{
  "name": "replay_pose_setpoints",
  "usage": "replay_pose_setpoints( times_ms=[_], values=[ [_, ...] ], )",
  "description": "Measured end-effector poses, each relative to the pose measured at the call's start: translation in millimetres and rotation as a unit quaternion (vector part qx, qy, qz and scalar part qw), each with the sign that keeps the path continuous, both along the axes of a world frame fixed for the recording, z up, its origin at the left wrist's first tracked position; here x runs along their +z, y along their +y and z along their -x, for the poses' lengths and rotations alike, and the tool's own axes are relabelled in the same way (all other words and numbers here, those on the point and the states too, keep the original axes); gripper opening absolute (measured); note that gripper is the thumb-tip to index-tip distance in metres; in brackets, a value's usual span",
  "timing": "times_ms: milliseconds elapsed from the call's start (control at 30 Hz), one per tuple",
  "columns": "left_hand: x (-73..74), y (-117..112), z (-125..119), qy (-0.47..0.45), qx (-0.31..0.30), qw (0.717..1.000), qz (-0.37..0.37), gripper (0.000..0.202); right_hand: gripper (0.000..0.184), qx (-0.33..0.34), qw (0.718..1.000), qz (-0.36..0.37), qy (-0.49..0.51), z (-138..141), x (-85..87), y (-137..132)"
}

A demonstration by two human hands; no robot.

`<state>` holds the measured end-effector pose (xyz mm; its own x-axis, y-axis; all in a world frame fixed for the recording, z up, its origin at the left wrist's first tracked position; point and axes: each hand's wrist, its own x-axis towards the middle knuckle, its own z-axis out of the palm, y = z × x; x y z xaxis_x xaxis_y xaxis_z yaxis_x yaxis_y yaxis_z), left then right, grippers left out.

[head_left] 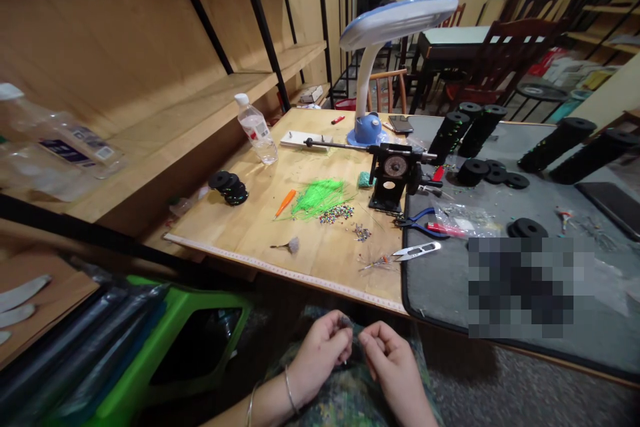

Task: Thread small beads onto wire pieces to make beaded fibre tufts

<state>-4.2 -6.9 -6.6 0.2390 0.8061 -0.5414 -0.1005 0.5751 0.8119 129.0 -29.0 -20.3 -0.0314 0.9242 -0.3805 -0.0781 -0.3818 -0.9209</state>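
My left hand [324, 345] is closed over my lap, just in front of the table edge. A small greyish bit shows at its fingertips, too small to name. Close beside it, my right hand [390, 358] has thumb and forefinger pinched together; whatever they hold, if anything, I cannot make out. On the table beyond lie white-handled thread snips [417, 251], a little heap of wire bits [376, 262], a grey tuft on a dark stem [287, 245], mixed small beads [337, 214], bright green strands [324, 197] and an orange pointed tool [285, 203].
A black winding device [389, 177] with a long rod stands mid-table before a blue-based lamp [369, 128]. Blue-handled pliers [417, 218] lie nearby. Black foam rolls [553, 143] stand on the grey mat at right. A plastic bottle [256, 130] stands far left; a green stool [193, 300] is below.
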Motion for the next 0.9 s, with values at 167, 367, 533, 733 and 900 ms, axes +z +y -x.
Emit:
replay_pose_setpoints(
  times_ms=[167,367,533,733,900],
  values=[
    [-2.0,2.1,0.1,0.002,0.008,1.000,-0.014,0.020,0.047,0.026,1.000,0.013,0.009,-0.5,3.2,-1.7],
    [-2.4,2.8,0.2,0.004,0.009,1.000,-0.023,0.017,0.046,0.041,0.999,0.024,0.006,1.1,2.0,-1.5],
    [-2.8,2.4,0.8,0.013,0.007,1.000,-0.023,0.018,0.049,0.059,0.997,0.046,0.032,3.1,-2.1,0.2],
    [-4.1,3.0,1.7,0.028,-0.007,0.998,-0.059,0.019,0.055,0.062,0.993,0.074,0.070,5.6,-2.0,3.4],
    [-4.5,2.9,2.0,0.035,-0.021,0.995,-0.092,0.018,0.054,0.061,0.991,0.079,0.092,5.1,0.7,5.3]
  ],
)
